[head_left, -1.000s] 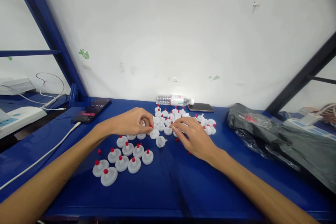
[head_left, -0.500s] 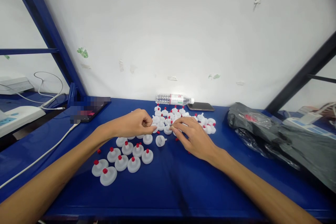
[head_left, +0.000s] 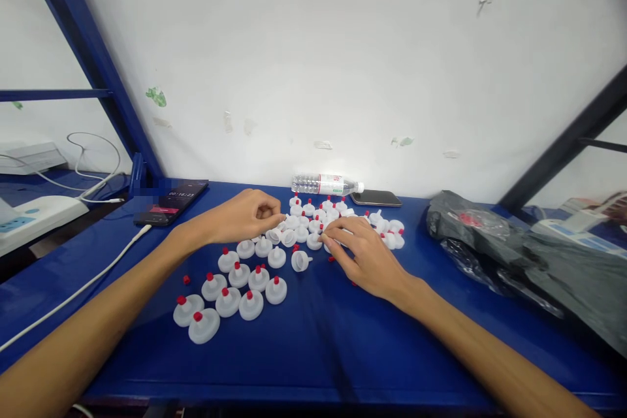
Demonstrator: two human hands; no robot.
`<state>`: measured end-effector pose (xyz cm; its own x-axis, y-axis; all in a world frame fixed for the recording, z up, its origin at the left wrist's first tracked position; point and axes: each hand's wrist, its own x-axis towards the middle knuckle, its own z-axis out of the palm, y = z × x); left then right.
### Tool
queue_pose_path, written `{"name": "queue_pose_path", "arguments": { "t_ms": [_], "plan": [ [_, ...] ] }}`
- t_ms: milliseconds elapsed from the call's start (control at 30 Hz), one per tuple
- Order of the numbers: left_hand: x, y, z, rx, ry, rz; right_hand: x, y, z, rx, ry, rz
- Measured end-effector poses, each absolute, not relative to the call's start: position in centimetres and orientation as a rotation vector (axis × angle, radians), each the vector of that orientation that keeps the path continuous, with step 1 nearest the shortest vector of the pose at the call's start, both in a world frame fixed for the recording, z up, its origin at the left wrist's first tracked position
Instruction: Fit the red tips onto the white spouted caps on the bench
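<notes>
On the blue table, white plastic funnels with red caps on their spouts stand in a loose group; one capped funnel (head_left: 251, 305) is at the front. My left hand (head_left: 249, 214) is closed, thumb against curled fingers, just above the funnels left of the middle; anything in the pinch is too small to make out. My right hand (head_left: 360, 248) is low over the right part of the group, its thumb and fingertips drawn together beside the funnels. What they hold, if anything, is hidden. Between the hands an uncapped funnel (head_left: 300, 261) lies on its side.
A loose red cap (head_left: 187, 279) lies at the left. A water bottle (head_left: 326, 184) and a dark phone (head_left: 376, 198) lie along the wall. Another phone (head_left: 179, 202) with a white cable (head_left: 98, 290) is at the left. A grey plastic bag (head_left: 514, 255) covers the right side.
My left hand has lifted and drawn back slightly left, uncovering funnels beneath it. My right hand stays almost in place. The whole view has shifted slightly.
</notes>
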<state>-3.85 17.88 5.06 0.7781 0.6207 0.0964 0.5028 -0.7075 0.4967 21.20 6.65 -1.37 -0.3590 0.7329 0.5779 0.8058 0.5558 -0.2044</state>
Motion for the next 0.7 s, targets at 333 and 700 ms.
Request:
{"name": "queue_pose_path", "arguments": {
  "t_ms": [333, 700],
  "plan": [
    [-6.8, 15.8, 8.0, 2.660, 1.217, 0.954, 20.5, 5.4, -1.4, -1.110, -2.151, -0.172],
    [-11.6, 5.6, -3.3, 2.802, 1.348, 0.856, 11.9, 4.8, -0.6, -1.232, -2.395, -0.206]
  ]
}}
